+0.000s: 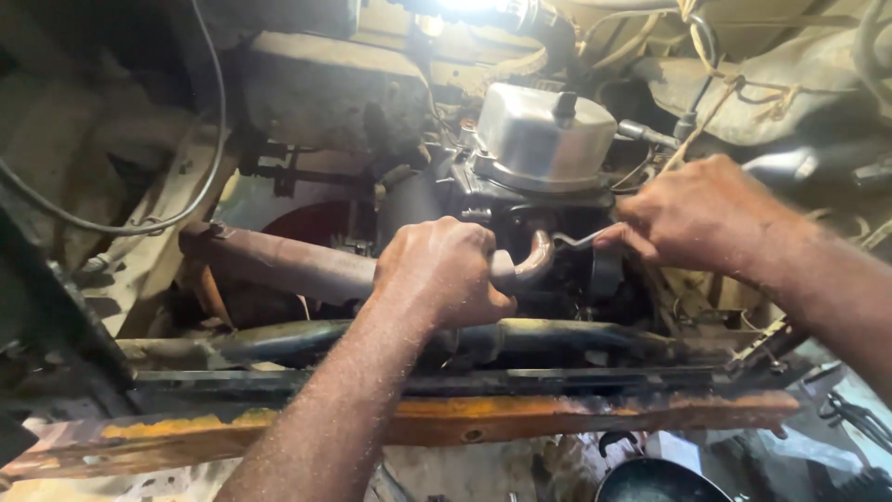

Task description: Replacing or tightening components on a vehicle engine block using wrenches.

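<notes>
Now left hand [441, 270] grips leftward-running exhaust pipe [307, 265]; right hand [697, 214] pinches wrench [578, 241]

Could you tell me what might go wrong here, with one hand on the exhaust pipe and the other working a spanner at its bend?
The spanner in the right hand looks thin and sits in a cramped gap; it may slip and knock knuckles against the engine block. The left hand alone grips the exhaust pipe, which might sag or twist. Loose cables hang nearby and could snag.
</notes>
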